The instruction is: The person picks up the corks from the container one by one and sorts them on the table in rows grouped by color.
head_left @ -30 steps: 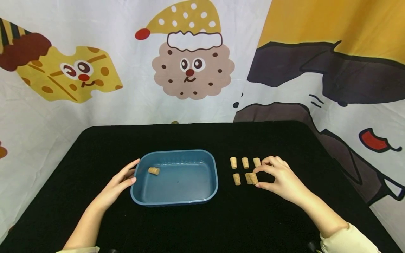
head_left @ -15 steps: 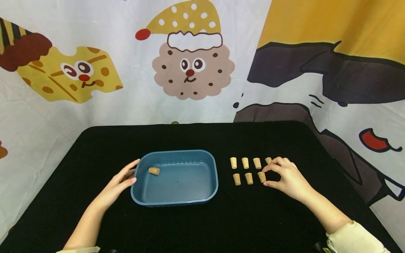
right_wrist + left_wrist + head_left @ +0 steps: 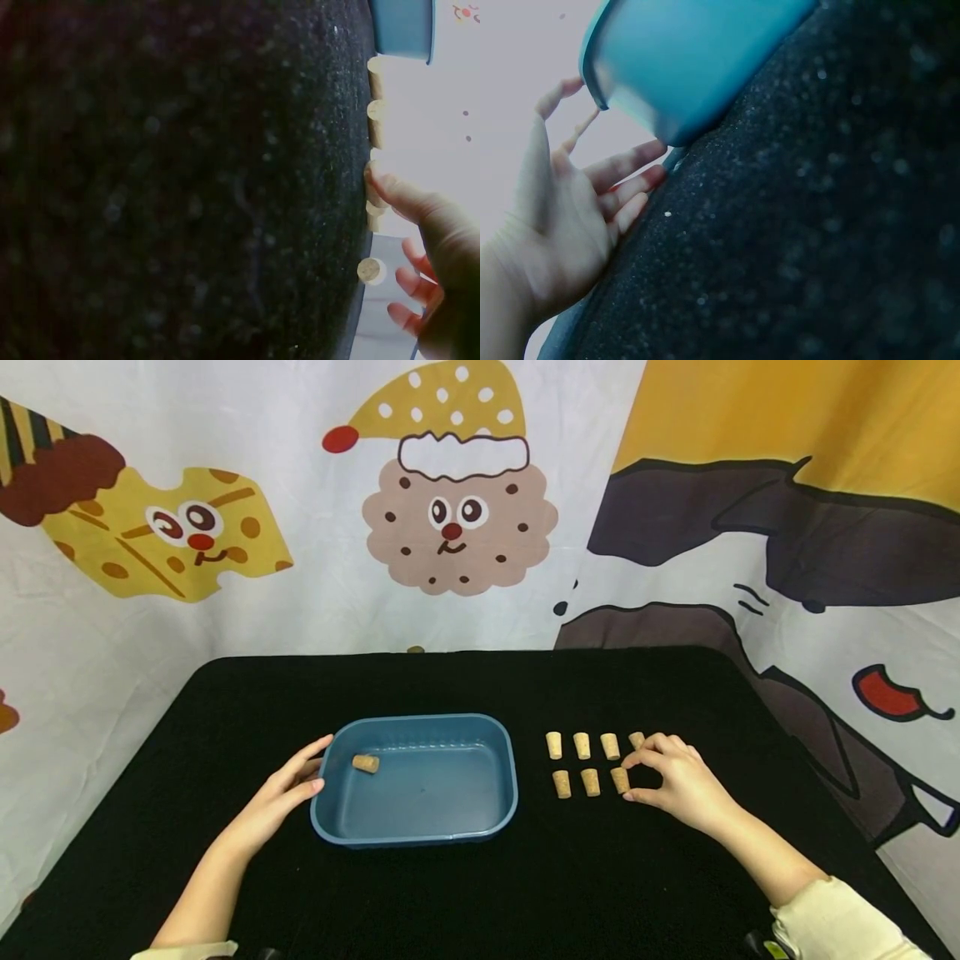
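Observation:
Thumb and fingers of my right hand (image 3: 678, 783) pinch a tapered cork stopper (image 3: 619, 780) at the right of the front row of corks. In the right wrist view the thumb lies against this cork (image 3: 373, 186). Left of it stand two more front-row corks (image 3: 590, 782). Behind them is a row of paler corks (image 3: 582, 746), its rightmost cork (image 3: 637, 741) partly covered by my fingers. My left hand (image 3: 281, 793), fingers loosely extended, touches the left side of a blue plastic tray (image 3: 414, 841). One cork (image 3: 365, 763) lies on its side inside the tray.
Black cloth (image 3: 450, 902) covers the table. Another cork (image 3: 371, 271) stands near the right hand's lower fingers in the right wrist view; the hand hides it in the head view. A printed cartoon curtain (image 3: 315, 610) hangs behind the table.
My right hand has moved slightly right with its cork, uncovering corks in both rows; over the last half second it has stayed nearly still. The left hand and tray keep their places.

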Motion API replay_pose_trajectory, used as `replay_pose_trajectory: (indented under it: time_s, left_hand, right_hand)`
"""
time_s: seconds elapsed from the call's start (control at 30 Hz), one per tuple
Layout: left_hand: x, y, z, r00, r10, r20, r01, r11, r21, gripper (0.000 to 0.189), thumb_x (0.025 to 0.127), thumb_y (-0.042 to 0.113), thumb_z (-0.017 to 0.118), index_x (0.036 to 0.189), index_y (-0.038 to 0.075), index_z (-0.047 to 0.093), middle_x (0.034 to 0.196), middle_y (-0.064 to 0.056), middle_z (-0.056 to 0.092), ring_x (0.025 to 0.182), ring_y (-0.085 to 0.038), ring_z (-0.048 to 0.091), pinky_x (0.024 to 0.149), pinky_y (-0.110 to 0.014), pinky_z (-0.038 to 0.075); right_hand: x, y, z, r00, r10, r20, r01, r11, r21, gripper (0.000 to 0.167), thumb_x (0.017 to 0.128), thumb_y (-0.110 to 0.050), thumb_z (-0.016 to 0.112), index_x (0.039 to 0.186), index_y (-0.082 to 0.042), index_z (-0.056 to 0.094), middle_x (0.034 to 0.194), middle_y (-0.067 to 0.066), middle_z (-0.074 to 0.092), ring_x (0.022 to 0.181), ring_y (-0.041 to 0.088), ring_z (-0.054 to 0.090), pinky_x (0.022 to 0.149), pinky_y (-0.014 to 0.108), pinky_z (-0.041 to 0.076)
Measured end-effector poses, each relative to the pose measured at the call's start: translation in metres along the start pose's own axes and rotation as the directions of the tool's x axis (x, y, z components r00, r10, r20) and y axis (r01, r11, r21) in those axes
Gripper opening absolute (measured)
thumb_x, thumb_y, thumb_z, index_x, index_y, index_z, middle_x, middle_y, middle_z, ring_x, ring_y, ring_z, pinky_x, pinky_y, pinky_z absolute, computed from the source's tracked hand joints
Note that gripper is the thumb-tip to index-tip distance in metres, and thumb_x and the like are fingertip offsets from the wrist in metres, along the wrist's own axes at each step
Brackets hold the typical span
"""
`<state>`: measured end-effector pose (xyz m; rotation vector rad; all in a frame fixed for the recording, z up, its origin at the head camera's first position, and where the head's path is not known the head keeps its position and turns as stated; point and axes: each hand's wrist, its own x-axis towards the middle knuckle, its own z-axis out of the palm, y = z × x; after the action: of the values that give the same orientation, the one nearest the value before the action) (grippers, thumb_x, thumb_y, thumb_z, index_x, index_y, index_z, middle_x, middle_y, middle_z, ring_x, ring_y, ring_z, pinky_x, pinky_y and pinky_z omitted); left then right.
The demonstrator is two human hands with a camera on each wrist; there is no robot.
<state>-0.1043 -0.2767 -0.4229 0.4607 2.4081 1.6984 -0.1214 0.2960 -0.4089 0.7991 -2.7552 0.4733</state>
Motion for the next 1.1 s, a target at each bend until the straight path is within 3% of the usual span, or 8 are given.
replay_pose_trajectory:
  time_s: [0.33, 0.53, 0.73, 1.1]
  left_hand:
    - [0.001, 0.000, 0.000, 1.000, 0.017, 0.009, -0.017, 1.000, -0.007, 0.059, 0.100, 0.014, 0.044, 0.153, 0.013, 0.019, 0.146, -0.033, 0.027, 0.126, -0.055, 0.033, 0.091, -0.065, 0.040]
    - [0.000, -0.001, -0.001, 0.999, 0.030, 0.013, -0.030, 0.999, -0.015, 0.058, 0.100, 0.013, 0.044, 0.153, 0.012, 0.019, 0.146, -0.033, 0.026, 0.126, -0.056, 0.033, 0.090, -0.065, 0.040]
    - [-0.001, -0.002, -0.001, 0.999, 0.031, 0.016, -0.030, 0.999, -0.019, 0.058, 0.100, 0.013, 0.043, 0.153, 0.013, 0.020, 0.147, -0.032, 0.026, 0.126, -0.056, 0.032, 0.091, -0.065, 0.040]
    - [0.000, -0.004, -0.002, 0.999, 0.035, 0.012, -0.035, 0.999, -0.011, 0.058, 0.100, 0.012, 0.043, 0.153, 0.013, 0.019, 0.144, -0.034, 0.029, 0.124, -0.056, 0.036, 0.090, -0.064, 0.041]
  right_hand:
    - [0.000, -0.003, -0.003, 0.998, 0.042, 0.054, -0.041, 0.999, -0.031, 0.040, 0.068, -0.035, 0.085, 0.102, -0.022, 0.069, 0.104, 0.001, 0.056, 0.095, 0.024, 0.052, 0.079, 0.047, 0.041]
    - [0.000, -0.006, -0.009, 0.999, 0.024, 0.026, -0.022, 0.998, -0.053, 0.045, 0.067, -0.035, 0.086, 0.105, -0.019, 0.069, 0.106, 0.003, 0.056, 0.095, 0.025, 0.052, 0.077, 0.044, 0.040]
    - [0.008, -0.019, -0.018, 0.999, -0.035, -0.035, 0.033, 0.998, -0.061, 0.046, 0.067, -0.034, 0.086, 0.106, -0.018, 0.069, 0.107, 0.002, 0.055, 0.094, 0.022, 0.050, 0.075, 0.042, 0.038]
    - [0.048, -0.076, -0.032, 0.975, -0.198, -0.101, 0.203, 0.978, 0.043, 0.042, 0.073, -0.034, 0.081, 0.110, -0.018, 0.068, 0.106, -0.003, 0.052, 0.093, 0.014, 0.046, 0.078, 0.039, 0.038]
